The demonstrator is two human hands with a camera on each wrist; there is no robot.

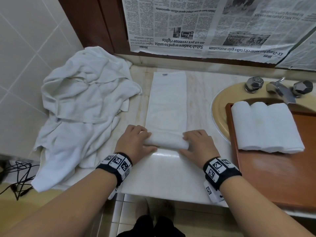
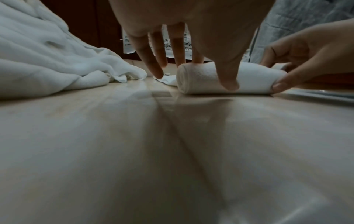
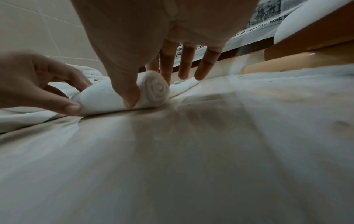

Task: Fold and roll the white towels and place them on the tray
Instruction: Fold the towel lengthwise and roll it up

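Head view: folded towel (image 1: 166, 103) lies as a long strip on the counter (image 1: 164, 177), long axis running away from the person toward the newspaper (image 1: 213, 26) on the wall; near end already wound into a short roll (image 1: 165, 142) whose axis runs L–R, crosswise to the strip. Left hand (image 1: 135, 142) caps the roll's left end, right hand (image 1: 198, 144) its right end, both equally near; fingers over the top, thumbs tucked at the near side. Flat unrolled length sits just beyond the fingertips, so the next push prob. goes straight away from the body. Three rolled towels (image 1: 266, 125) sit side by side on the wooden tray (image 1: 273, 177) to the right, over the sink (image 1: 220, 106); loose towel heap (image 1: 85, 108) to the left. Left wrist view: fingers (image 2: 153, 60) spread, draped beyond the roll, thumb pressing its front. Right wrist view: roll's spiral end visible; fingers (image 3: 206, 65) spread, tips down on the flat cloth behind the roll, thumb on its near face. Judged: early in this roll, most of the strip left.
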